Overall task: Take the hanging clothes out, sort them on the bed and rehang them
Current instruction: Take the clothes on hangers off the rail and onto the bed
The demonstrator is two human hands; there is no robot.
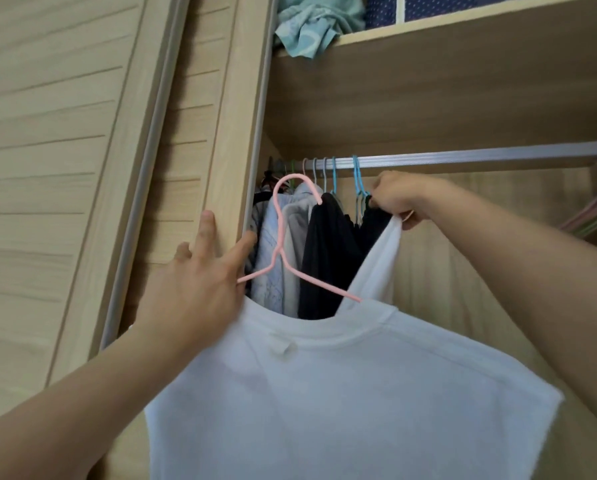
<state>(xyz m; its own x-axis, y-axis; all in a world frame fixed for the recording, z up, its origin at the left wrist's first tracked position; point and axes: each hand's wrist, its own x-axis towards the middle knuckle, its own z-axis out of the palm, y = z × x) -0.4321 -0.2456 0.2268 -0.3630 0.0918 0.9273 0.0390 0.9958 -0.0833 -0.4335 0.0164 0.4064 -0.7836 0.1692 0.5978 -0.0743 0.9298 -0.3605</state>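
The left hand is raised in front of the wardrobe with its fingers straight and spread, the tips lying against the edge of the pale wooden sliding door. Just beside the index finger starts one arm of a pink hanger; how the hand holds it cannot be told, since the shirt cloth covers the lower palm. The hanger's other arm runs under the collar of a white T-shirt, which hangs below both hands and fills the lower middle of the view. The right hand is up near the metal rail, its fingers curled and pinching a stretched strip of the shirt's neckline, pulling it up and away from the hanger. Just left of those fingers hang blue hangers on the rail, and beyond them a dark garment and pale blue and grey clothes, bunched at the rail's left end. Above the fingers, on the shelf, lies crumpled teal cloth.
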